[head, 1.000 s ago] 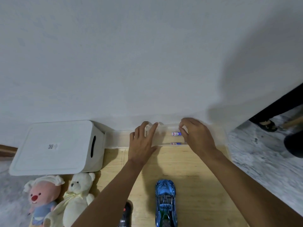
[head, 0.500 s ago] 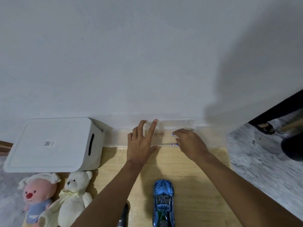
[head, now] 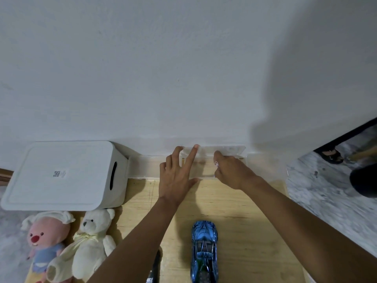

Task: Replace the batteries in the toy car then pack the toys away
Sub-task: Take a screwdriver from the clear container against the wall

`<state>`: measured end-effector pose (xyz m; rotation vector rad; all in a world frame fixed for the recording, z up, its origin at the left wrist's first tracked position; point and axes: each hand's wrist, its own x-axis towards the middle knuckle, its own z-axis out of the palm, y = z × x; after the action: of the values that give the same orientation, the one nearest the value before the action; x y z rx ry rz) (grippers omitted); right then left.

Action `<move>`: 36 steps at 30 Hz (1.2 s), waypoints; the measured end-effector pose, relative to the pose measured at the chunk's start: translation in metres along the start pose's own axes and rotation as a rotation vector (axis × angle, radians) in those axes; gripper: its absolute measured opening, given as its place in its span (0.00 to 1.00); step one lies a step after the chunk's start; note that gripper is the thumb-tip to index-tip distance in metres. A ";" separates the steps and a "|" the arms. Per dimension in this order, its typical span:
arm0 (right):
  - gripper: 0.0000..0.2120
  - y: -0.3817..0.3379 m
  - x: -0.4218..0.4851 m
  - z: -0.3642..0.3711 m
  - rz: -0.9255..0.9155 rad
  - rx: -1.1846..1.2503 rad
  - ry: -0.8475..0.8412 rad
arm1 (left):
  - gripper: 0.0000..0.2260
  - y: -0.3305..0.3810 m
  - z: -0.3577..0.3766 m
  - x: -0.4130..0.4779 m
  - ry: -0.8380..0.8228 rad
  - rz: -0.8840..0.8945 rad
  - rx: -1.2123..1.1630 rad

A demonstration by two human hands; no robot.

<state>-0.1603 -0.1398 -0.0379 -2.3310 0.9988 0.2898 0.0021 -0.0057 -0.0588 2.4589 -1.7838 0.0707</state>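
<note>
A clear plastic battery box (head: 204,169) sits against the wall, its lid (head: 228,150) raised behind it. My left hand (head: 175,180) grips the box's left end, fingers spread over the far rim and thumb at the front edge. Curled fingers of my right hand (head: 232,172) reach into the box and pinch a battery (head: 216,164), of which only the tip shows. The blue toy car (head: 204,248) stands on the wooden board (head: 248,221) between my forearms, nose pointing at the wall.
A white lidded storage bin (head: 61,174) stands at the left by the wall. In front of it lie a pink plush (head: 44,240) and a white teddy bear (head: 91,242). A black object (head: 154,268) peeks out under my left forearm. A person's sandalled foot (head: 330,155) is far right.
The box's lid has swung up against the wall. My right hand has moved from the box's right end into it and covers the two batteries that showed before.
</note>
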 end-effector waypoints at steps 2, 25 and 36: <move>0.06 0.000 -0.005 -0.006 -0.029 0.013 -0.046 | 0.56 0.000 0.000 0.001 -0.008 0.004 0.002; 0.07 0.003 0.009 -0.025 -0.072 -0.188 -0.147 | 0.56 0.002 -0.004 0.001 -0.015 -0.008 0.019; 0.10 0.006 -0.033 -0.021 0.257 -0.163 0.211 | 0.56 0.001 -0.004 0.001 -0.026 -0.005 0.031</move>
<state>-0.1880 -0.1354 -0.0101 -2.4147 1.4314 0.2362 0.0013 -0.0070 -0.0544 2.4970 -1.8004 0.0670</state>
